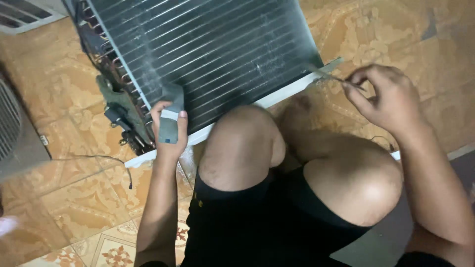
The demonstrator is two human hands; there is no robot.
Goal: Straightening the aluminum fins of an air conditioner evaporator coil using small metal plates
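On patterned orange floor tiles (74,148), hands grip a finned coil unit (208,54).

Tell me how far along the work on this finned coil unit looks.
Done: the finned coil lies bare on the tiled floor, tubing exposed. In hand: the left hand grips a grey block against the fins; the right hand pinches a thin tool at the unit's corner. Left: pale streaks remain on the fins; no cover is fitted.

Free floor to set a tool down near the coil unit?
Bare tile left of the left hand, bordered by the thin black wire. More tile beyond the right hand. Crowded: between the finned coil and the knees.
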